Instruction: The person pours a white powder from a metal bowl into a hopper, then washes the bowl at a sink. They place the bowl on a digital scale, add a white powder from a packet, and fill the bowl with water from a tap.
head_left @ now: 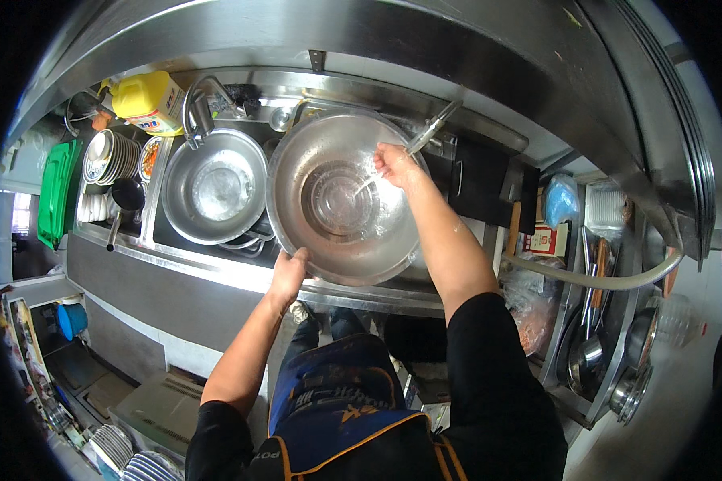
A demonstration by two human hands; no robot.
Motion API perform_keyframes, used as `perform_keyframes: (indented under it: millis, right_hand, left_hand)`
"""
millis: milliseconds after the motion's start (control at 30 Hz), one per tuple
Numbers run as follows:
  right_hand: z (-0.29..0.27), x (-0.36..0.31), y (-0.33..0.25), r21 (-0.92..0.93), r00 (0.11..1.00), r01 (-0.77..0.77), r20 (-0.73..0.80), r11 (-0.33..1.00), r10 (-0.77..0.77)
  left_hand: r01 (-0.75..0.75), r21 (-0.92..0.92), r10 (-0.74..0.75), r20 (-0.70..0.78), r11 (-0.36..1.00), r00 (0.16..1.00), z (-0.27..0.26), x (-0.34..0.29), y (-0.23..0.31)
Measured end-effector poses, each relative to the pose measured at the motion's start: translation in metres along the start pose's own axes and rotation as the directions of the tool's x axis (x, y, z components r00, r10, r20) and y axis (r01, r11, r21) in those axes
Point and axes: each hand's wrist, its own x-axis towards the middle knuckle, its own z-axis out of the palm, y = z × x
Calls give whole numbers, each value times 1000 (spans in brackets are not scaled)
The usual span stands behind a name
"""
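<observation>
- The large steel bowl (295, 180) lies over the middle of the sink counter (168, 260), its near rim close to the counter's front edge; it is round, so it has no long axis to speak of.
- From the fingers of the right hand (397, 166), the bowl's middle lies to the left and nearer the person; that hand is above the bowl's right side, just beside the tap (431, 131) toward the counter's back edge.
- The left hand (290, 273) is at the near-left rim, touching it, so it is the nearer hand to the bowl's edge.
- Left fingers: gripping the rim, thumb on top.
- Right fingers: curled in; I cannot tell whether anything is in them.
- Bowls: 2 of steel, the large 1 with water (343, 204) in its bottom, and a smaller bowl (180, 188) just beside it on the left.
- Taps: 2, counting the curved faucet (197, 112) behind the smaller bowl.
- Yellow jug (140, 98): 1, by the back-left corner.
- Dark pan (127, 195): 1, its handle over the front edge.
- Green bin (58, 192): 1, past the left end.
- Stacked dishes (121, 156): too overlapped to count.
</observation>
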Motion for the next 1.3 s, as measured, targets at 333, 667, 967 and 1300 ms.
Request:
perform_keyframes:
  millis: [333, 667, 967, 1300]
  right_hand:
    - [62, -47, 108, -958, 744, 285, 232, -16, -627]
    - [18, -108, 65, -974, 969, 175, 196, -146, -152]
    - [99, -182, 77, -613, 760, 339, 625, 713, 176]
    - [-38, -188, 5, -758, 860, 459, 509, -464, 20]
  left_hand:
    - [76, -42, -74, 57, 996, 996, 31, -29, -6]
    - [-1, -105, 0, -13, 995, 1000, 21, -40, 4]
    - [-98, -88, 92, -74, 991, 993, 24, -32, 15]
    - [-246, -21, 239, -169, 969, 956, 17, -27, 22]
